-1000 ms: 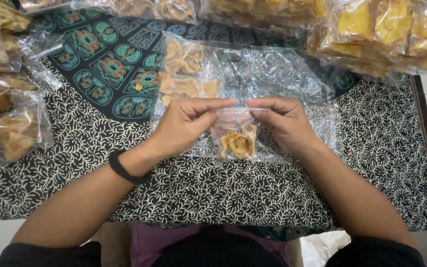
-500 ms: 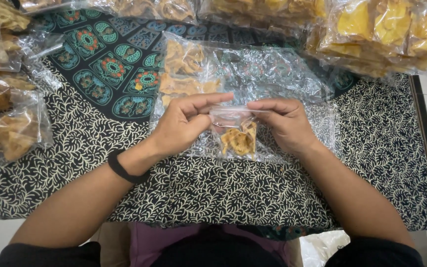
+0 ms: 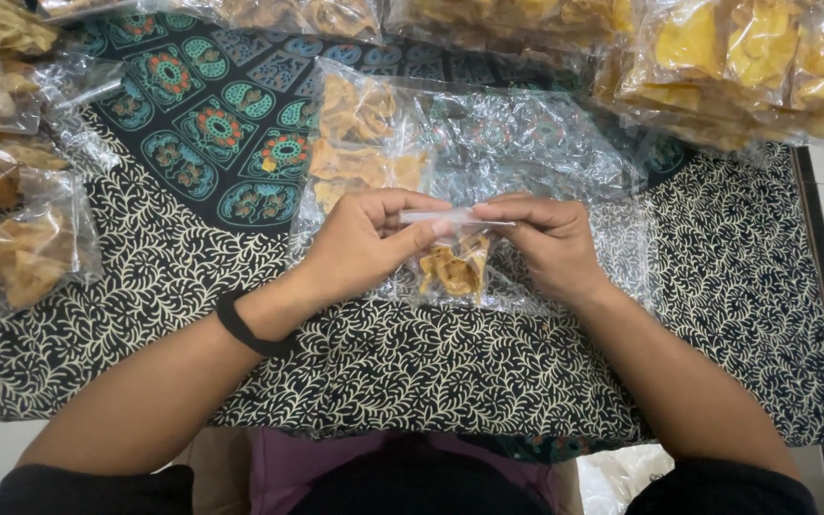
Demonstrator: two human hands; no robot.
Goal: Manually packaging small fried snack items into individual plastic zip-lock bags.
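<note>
Two hands pinch the top of a small snack bag at the centre of the frame.

The left hand and the right hand each close thumb and fingers on the sealed top strip of a small clear bag, left at its left end, right at its right end; that strip runs level across the frame. The bag hangs below it with its long axis up and down, mouth upward, and golden chips sit low inside. A black wristband circles the left wrist. Under the hands lies a larger clear bag with chips in its left part, on a patterned cloth. Filled snack bags crowd the upper right and the left edge.
</note>
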